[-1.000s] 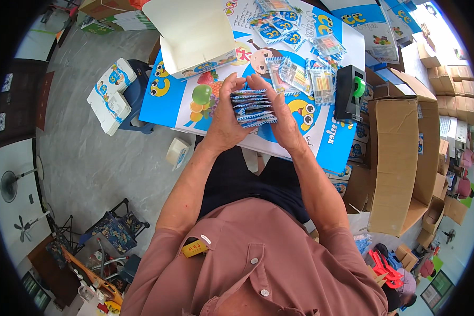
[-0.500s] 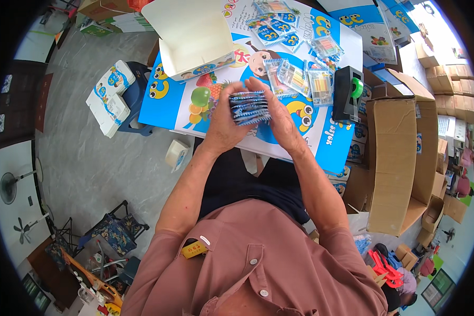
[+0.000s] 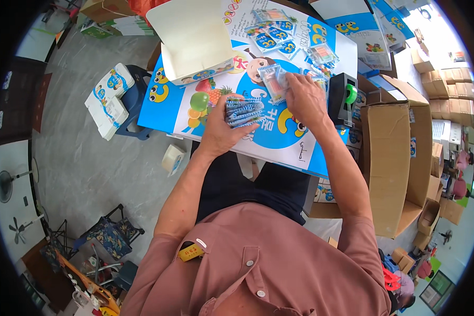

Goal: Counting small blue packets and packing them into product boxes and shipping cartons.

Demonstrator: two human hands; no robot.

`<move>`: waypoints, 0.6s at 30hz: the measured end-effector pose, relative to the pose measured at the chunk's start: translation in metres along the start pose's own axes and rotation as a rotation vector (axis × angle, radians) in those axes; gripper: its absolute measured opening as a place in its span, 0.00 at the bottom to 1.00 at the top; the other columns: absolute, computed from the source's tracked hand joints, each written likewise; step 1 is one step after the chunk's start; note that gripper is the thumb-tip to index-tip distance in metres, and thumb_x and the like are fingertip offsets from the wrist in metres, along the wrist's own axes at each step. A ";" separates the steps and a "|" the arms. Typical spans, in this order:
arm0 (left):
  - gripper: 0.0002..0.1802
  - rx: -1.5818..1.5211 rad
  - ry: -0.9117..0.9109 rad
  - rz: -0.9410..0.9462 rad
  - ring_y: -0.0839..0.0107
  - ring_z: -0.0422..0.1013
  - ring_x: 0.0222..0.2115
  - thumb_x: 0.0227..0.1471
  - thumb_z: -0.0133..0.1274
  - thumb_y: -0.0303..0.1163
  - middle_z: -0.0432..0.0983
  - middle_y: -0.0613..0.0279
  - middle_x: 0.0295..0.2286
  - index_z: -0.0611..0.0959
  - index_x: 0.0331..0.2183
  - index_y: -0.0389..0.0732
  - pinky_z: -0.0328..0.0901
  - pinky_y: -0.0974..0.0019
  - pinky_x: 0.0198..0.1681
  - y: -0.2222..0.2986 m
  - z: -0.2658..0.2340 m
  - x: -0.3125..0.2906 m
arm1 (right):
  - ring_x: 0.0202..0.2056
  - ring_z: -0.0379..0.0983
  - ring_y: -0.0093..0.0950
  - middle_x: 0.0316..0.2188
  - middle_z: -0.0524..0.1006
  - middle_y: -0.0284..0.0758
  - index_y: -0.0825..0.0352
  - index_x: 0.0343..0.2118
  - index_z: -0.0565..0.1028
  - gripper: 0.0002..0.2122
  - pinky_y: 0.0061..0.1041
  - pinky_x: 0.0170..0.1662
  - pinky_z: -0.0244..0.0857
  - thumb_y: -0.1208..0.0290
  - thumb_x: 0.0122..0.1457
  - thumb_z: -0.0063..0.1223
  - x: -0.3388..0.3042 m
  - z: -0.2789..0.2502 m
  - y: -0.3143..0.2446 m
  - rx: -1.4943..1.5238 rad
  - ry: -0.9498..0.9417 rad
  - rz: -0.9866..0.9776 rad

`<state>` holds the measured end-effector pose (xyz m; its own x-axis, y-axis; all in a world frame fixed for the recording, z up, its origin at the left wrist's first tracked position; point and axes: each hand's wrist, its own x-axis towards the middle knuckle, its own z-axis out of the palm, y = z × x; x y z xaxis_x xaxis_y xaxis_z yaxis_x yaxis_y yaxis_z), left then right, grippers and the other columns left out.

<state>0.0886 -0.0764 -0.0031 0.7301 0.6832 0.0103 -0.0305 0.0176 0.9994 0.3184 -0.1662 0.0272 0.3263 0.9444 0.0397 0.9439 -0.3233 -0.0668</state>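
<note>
My left hand (image 3: 216,131) is closed round a stack of small blue and clear packets (image 3: 244,112), held edge-up above the table's near side. To its right, my right hand (image 3: 308,100) reaches down with bent fingers over another clear packet; its fingertips press on it, and the hand covers most of what lies beneath. A flat packet (image 3: 273,83) with coloured sticks inside lies just left of those fingertips. More packets (image 3: 271,37) lie in a loose pile farther back, with one clear packet (image 3: 321,53) to the right of the pile.
An open white box (image 3: 197,47) stands at the table's back left. A black tape dispenser (image 3: 342,100) with green tape sits at the right edge of the printed table top (image 3: 166,116). Beyond it is an open cardboard carton (image 3: 387,168). A blue stool (image 3: 137,100) holds flattened white boxes.
My hands have parted. The left keeps the stack and has shifted slightly left; the right has let go of it and moved right onto the loose packets.
</note>
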 end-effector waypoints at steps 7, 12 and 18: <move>0.34 -0.083 0.019 -0.076 0.73 0.79 0.41 0.43 0.74 0.24 0.81 0.58 0.41 0.72 0.49 0.39 0.75 0.69 0.45 -0.001 -0.004 0.001 | 0.39 0.83 0.40 0.40 0.83 0.43 0.67 0.50 0.78 0.14 0.40 0.41 0.75 0.75 0.62 0.50 0.020 -0.016 -0.021 0.075 0.063 0.216; 0.35 -0.061 -0.012 -0.056 0.74 0.79 0.42 0.42 0.74 0.24 0.81 0.59 0.40 0.72 0.49 0.39 0.75 0.69 0.46 0.007 -0.002 0.001 | 0.42 0.82 0.41 0.40 0.82 0.47 0.69 0.44 0.77 0.12 0.40 0.43 0.75 0.71 0.60 0.54 0.029 -0.003 -0.052 -0.050 -0.172 0.229; 0.37 -0.045 -0.104 -0.039 0.73 0.78 0.44 0.40 0.74 0.23 0.79 0.59 0.43 0.71 0.50 0.39 0.74 0.67 0.48 0.001 -0.013 0.002 | 0.40 0.83 0.38 0.40 0.84 0.43 0.69 0.45 0.78 0.12 0.38 0.45 0.74 0.74 0.59 0.55 0.023 -0.011 -0.031 0.038 -0.185 0.168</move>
<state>0.0809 -0.0656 -0.0027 0.7979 0.6024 -0.0233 -0.0294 0.0775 0.9966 0.2975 -0.1347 0.0408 0.4602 0.8737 -0.1577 0.8737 -0.4772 -0.0942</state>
